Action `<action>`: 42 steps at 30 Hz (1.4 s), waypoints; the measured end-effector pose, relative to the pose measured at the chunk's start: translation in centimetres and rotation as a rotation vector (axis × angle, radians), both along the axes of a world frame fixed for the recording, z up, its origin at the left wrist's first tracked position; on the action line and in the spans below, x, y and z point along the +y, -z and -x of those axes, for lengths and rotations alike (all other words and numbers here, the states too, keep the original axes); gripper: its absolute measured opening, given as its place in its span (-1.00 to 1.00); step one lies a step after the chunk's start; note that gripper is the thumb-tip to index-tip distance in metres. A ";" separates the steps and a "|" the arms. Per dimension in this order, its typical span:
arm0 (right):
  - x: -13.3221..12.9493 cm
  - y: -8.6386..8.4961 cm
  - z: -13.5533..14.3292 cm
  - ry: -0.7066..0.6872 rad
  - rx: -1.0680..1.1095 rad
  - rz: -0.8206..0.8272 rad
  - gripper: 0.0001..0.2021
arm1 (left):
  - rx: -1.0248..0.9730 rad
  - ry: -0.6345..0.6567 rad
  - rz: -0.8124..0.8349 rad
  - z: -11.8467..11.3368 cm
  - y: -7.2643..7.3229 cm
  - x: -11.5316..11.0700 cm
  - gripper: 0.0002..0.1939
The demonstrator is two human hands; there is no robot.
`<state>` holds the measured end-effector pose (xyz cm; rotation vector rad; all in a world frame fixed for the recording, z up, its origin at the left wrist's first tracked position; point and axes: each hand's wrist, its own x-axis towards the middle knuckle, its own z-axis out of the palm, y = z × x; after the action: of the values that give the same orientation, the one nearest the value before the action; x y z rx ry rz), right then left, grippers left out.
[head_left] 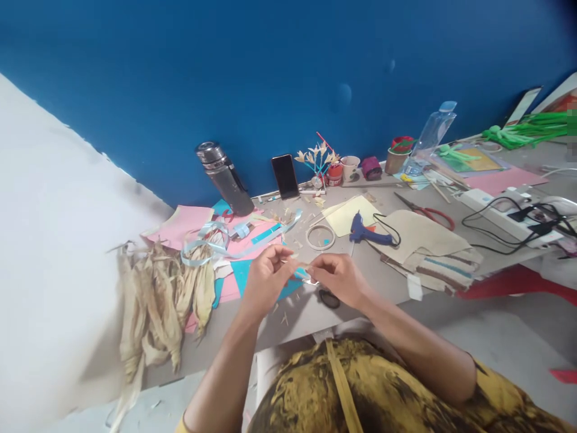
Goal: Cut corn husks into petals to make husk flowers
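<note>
Both hands meet over the front of the table, fingertips almost touching. My left hand point(270, 273) is closed in a pinch on a small pale strip point(305, 265), which looks like dried corn husk. From the other side, the thumb and forefinger of my right hand point(336, 275) pinch the same strip; fingers cover most of it. Blue paper point(243, 276) lies beneath the hands. Just under my right hand are scissors, of which a dark handle point(330, 299) shows. Beyond the hands is a roll of white tape point(320, 237).
Dried corn husks point(151, 300) hang over the left edge. A flask point(224, 178), a phone point(285, 177) and husk flowers point(318, 161) stand along the blue wall. To the right lie a blue glue gun point(369, 231), red-handled scissors point(428, 213) and a power strip point(505, 213) with cables.
</note>
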<state>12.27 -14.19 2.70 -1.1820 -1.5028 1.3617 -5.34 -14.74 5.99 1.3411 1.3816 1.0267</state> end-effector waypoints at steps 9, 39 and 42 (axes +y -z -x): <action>-0.7 -0.1 -0.8 -0.186 0.323 0.245 -0.81 | -0.763 0.229 0.397 -2.1 2.3 -1.5 -0.74; -2.3 1.4 -0.8 -0.209 0.440 0.236 -0.71 | -0.766 0.189 0.342 -2.4 3.6 -3.4 -0.72; -2.3 1.2 -0.9 -0.260 0.413 0.145 -0.60 | -0.801 0.218 0.334 -2.3 3.9 -3.4 -0.70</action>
<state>13.16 -16.53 1.52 -0.7411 -1.3039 1.7890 -3.05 -18.15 2.04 0.6835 0.7328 0.9736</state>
